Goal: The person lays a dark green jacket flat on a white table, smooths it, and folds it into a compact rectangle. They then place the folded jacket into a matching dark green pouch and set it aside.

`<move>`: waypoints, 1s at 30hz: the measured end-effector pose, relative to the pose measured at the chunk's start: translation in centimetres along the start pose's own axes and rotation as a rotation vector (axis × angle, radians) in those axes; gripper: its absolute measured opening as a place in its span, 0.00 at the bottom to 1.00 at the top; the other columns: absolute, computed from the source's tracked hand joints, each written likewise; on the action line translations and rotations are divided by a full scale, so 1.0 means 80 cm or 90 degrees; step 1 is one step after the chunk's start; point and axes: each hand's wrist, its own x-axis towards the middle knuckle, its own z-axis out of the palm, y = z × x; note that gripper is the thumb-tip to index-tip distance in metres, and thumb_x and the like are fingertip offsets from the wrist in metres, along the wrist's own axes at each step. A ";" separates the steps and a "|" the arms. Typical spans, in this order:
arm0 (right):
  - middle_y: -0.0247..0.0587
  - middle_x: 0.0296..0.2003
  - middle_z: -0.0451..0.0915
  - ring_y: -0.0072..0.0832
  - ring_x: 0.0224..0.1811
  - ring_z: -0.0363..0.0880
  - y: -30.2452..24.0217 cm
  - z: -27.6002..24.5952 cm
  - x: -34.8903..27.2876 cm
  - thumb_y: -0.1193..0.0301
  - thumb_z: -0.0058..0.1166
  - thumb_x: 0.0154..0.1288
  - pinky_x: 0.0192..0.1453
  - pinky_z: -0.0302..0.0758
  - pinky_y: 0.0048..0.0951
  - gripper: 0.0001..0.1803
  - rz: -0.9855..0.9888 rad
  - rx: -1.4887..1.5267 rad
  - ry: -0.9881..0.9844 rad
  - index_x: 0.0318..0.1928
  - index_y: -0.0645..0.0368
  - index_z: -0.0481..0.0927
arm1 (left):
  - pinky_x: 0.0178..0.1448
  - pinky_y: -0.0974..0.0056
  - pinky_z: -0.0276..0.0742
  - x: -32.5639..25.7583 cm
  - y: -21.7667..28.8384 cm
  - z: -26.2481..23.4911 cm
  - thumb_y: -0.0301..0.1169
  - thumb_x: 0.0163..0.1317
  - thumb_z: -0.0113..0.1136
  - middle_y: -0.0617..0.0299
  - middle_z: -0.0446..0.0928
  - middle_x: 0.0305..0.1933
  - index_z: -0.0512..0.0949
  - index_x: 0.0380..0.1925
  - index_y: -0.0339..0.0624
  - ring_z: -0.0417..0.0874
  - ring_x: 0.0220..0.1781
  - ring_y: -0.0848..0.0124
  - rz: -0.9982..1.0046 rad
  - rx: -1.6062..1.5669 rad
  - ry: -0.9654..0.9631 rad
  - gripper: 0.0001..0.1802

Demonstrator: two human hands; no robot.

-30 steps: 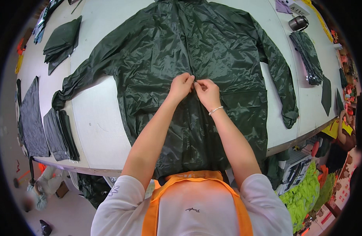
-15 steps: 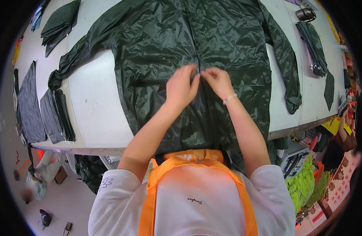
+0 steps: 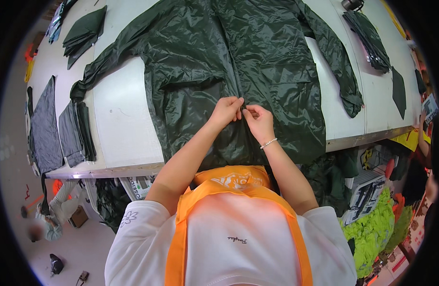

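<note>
Pinching the front closure of a dark green raincoat (image 3: pixel 257 71), the left hand (image 3: pixel 225 110) and the right hand (image 3: pixel 258 121) meet fingertip to fingertip just above the near edge of the tabletop (image 3: pixel 124 128), each closed on the thin fabric at the centre seam. The raincoat lies spread flat, front up, its hem hanging over the near edge and its sleeves reaching toward the left and right sides.

The slick fabric looks likely to slip from so small a grip, and the two front edges could meet out of line, leaving a pucker along the seam. The hanging hem may also drag the coat toward the person.

Below the near edge, a white box with dark print (image 3: pixel 139 187) sits under the left part of the tabletop, and a dark package with pale lettering (image 3: pixel 367 193) leans under the right part, beside a heap of bright green cloth (image 3: pixel 372 229). Folded grey pieces (image 3: pixel 76 133) rest at the near left corner, folded green pieces (image 3: pixel 83 33) lie at the far left, and a dark folded stack (image 3: pixel 370 38) lies near the far right edge.
</note>
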 end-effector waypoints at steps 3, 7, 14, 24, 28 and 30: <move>0.37 0.23 0.80 0.19 0.23 0.76 -0.003 0.005 -0.003 0.70 0.64 0.56 0.32 0.74 0.21 0.13 -0.041 -0.067 0.021 0.34 0.69 0.80 | 0.21 0.73 0.64 -0.006 -0.006 0.003 0.41 0.69 0.45 0.60 0.75 0.19 0.68 0.22 0.42 0.70 0.15 0.77 0.013 -0.063 0.010 0.19; 0.36 0.23 0.80 0.17 0.23 0.74 0.017 0.011 0.015 0.72 0.63 0.56 0.30 0.72 0.20 0.11 0.075 0.114 0.005 0.31 0.69 0.78 | 0.27 0.72 0.68 -0.020 -0.007 0.007 0.43 0.70 0.38 0.56 0.76 0.23 0.66 0.32 0.42 0.73 0.21 0.74 0.040 -0.130 0.001 0.16; 0.36 0.25 0.80 0.20 0.25 0.76 0.028 0.027 0.013 0.76 0.59 0.57 0.32 0.73 0.23 0.04 0.012 -0.004 -0.035 0.31 0.64 0.78 | 0.32 0.71 0.71 -0.040 -0.055 0.022 0.39 0.70 0.46 0.58 0.77 0.27 0.67 0.37 0.38 0.73 0.24 0.75 0.147 -0.002 0.159 0.14; 0.39 0.29 0.83 0.20 0.29 0.79 0.029 0.002 0.007 0.75 0.61 0.57 0.37 0.75 0.22 0.08 0.056 0.006 0.001 0.35 0.68 0.81 | 0.18 0.71 0.67 -0.008 -0.018 0.005 0.36 0.67 0.50 0.63 0.73 0.16 0.68 0.23 0.39 0.75 0.15 0.76 -0.007 0.117 0.094 0.16; 0.40 0.26 0.83 0.21 0.26 0.79 0.012 0.006 -0.003 0.75 0.61 0.56 0.34 0.75 0.23 0.08 0.000 -0.023 0.016 0.34 0.68 0.81 | 0.18 0.76 0.65 -0.010 -0.020 0.001 0.36 0.68 0.50 0.64 0.73 0.16 0.67 0.21 0.43 0.73 0.15 0.78 0.005 0.034 0.054 0.16; 0.40 0.26 0.83 0.21 0.25 0.79 0.015 0.013 -0.003 0.76 0.61 0.56 0.34 0.75 0.23 0.07 -0.004 0.013 0.010 0.34 0.68 0.81 | 0.19 0.75 0.65 -0.008 -0.021 0.000 0.37 0.69 0.48 0.64 0.72 0.17 0.68 0.21 0.43 0.72 0.15 0.77 0.002 0.004 0.049 0.16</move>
